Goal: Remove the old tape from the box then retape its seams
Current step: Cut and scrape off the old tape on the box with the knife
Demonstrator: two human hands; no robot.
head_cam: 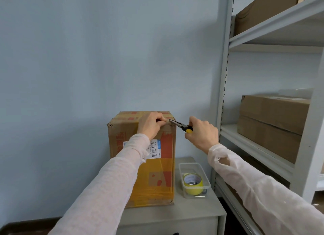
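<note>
Left sleeve (108, 178) leads to the left hand (151, 125) pinching old tape (167, 123) at the box (157, 178) top right corner — right hand (201, 134) grips pliers (178, 125) aimed left at it, box by the cabinet (192, 210) left edge.

The left sleeve (122, 164) hides part of the box (157, 173) and one end of its label (155, 149), whose print is too small to read, the pliers (180, 125) end too close to the left hand (150, 125) to tell what their tips grip, and the cabinet (192, 213) is cut off below.
</note>
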